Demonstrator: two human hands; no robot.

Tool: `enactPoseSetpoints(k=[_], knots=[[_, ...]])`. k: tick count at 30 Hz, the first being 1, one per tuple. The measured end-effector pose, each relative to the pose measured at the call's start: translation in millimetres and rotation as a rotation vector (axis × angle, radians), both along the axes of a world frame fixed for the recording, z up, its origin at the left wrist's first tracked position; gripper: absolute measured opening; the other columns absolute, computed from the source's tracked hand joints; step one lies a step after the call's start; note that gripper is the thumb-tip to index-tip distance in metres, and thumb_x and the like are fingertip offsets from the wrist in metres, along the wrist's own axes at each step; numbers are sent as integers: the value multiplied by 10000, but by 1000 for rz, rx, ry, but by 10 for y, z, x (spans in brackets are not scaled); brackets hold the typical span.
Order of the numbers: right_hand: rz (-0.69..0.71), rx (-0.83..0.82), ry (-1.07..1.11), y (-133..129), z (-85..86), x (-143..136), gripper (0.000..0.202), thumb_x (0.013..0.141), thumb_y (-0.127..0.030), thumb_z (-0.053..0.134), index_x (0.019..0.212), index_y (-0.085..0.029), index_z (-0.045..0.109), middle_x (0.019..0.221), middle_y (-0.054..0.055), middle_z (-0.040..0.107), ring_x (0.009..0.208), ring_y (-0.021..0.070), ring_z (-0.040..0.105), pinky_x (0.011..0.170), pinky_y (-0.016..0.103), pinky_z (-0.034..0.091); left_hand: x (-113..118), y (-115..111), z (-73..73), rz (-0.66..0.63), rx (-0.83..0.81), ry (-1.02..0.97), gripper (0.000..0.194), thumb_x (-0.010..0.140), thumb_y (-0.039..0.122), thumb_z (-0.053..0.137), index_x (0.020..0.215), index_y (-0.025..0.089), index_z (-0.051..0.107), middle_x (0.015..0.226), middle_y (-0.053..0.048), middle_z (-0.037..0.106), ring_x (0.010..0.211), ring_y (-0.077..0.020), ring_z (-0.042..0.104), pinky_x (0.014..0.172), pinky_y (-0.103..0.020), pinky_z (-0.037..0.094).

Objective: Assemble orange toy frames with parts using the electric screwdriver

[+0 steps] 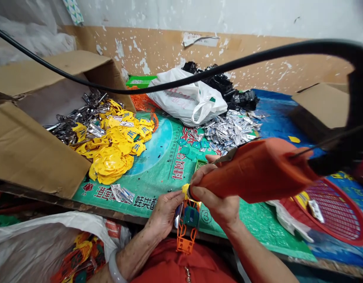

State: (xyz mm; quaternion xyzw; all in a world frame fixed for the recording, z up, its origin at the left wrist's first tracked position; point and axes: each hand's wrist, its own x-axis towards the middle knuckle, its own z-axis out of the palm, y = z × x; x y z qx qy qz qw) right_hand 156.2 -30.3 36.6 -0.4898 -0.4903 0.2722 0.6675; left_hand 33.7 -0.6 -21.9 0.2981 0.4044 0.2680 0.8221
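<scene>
My left hand [163, 210] is closed on an orange plastic toy vehicle frame [185, 244] at the table's front edge. Set into the frame is a dark green part [191, 216], with a yellow piece [185, 189] at its upper end and a shiny silver strip [178, 215] along its side. My right hand [218, 202] is wrapped round an orange electric screwdriver [258, 167] with a black cable. The tool's nose points at the yellow piece, beside my left fingertips; my fingers hide the bit, so contact cannot be made out.
Yellow pieces [110, 161] spill from a cardboard box [36, 153] at left. Silver parts [231, 129] and a white bag [187, 94] lie behind. A red basket [340, 208] stands at right. The screwdriver's cable [157, 88] crosses overhead. An open sack [51, 236] holds orange frames at lower left.
</scene>
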Motion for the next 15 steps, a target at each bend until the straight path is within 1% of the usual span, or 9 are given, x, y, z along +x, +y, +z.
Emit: enactPoseSetpoints(k=[2,4,7,9,11,13,15], knots=[[-26,0,3,0,6,-3,94,674,-189,657,655,-230,574,659,-20,573,645,150,562,637,362,523,-6,-3,0,2,14,13,443,577,445,816,836,91,755,663,-74,714,539,-148,600,522,-233,428],[-38,3,69,-6,33,9,79,662,-198,664,676,-228,592,647,-20,571,637,155,565,627,367,525,-18,-1,-4,-6,14,0,406,600,413,810,844,94,750,676,-67,716,550,-143,605,534,-229,440],[-56,26,191,-22,131,83,88,644,-181,687,671,-212,609,648,-18,581,610,154,573,587,349,515,-48,14,-10,-3,-23,-27,361,605,347,817,854,97,739,702,-64,722,565,-135,615,553,-223,466],[-130,57,226,-26,222,180,100,629,-158,708,646,-202,620,650,-18,594,578,145,566,522,314,492,-71,28,-5,8,-42,-37,349,598,313,824,856,96,734,718,-68,727,584,-139,627,574,-227,486],[-218,83,216,-17,302,309,99,622,-156,724,626,-195,633,649,-15,604,550,137,557,473,288,466,-86,40,17,17,-48,-45,324,590,288,830,834,98,733,718,-67,729,609,-146,640,593,-229,496],[-286,87,170,5,344,456,96,630,-185,734,614,-192,640,643,-13,608,547,138,557,474,287,462,-91,45,58,16,-51,-60,301,584,279,833,804,101,732,702,-61,728,607,-149,640,583,-226,491],[-376,65,98,31,348,603,127,614,-227,764,614,-192,642,625,-16,605,544,140,551,489,294,458,-88,42,104,-8,-55,-79,303,587,289,828,802,99,731,710,-66,730,604,-156,641,566,-230,487]])
